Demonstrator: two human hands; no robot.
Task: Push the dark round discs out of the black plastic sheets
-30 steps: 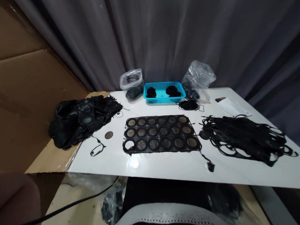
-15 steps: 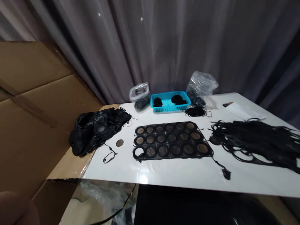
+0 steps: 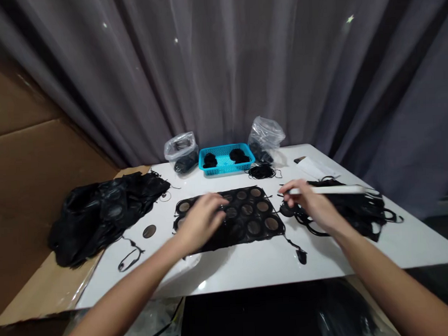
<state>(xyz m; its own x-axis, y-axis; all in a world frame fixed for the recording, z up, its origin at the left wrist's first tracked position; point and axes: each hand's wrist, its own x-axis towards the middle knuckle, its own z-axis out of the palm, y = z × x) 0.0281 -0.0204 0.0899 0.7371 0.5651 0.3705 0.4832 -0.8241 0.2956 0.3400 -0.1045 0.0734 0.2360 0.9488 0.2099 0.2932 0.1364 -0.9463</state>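
A black rubbery sheet with rows of round rings (image 3: 254, 227) lies flat on the white table. My left hand (image 3: 202, 219) is over the sheet's left part, its fingers loosely bent and apart, with nothing seen in them; it hides several rings. To the right of the sheet, my right hand (image 3: 309, 201) grips a slim white pen-like tool (image 3: 338, 189). The tool's dark tip points left and its shaft reaches back to the right. Below the right hand spreads a pile of black rubbery strips (image 3: 354, 212). One loose dark disc (image 3: 149, 231) rests left of the sheet.
A heap of black sheets (image 3: 99, 210) lies at left on cardboard (image 3: 28, 186). Toward the back stand a blue basket (image 3: 227, 171) with black rings, a clear tub (image 3: 180, 149) and a plastic bag (image 3: 267, 134). Black scraps (image 3: 302, 256) lie near the front edge.
Both hands have come in over the table, the right one with the white pen-like tool. The camera view has turned right, so the table things appear farther left.
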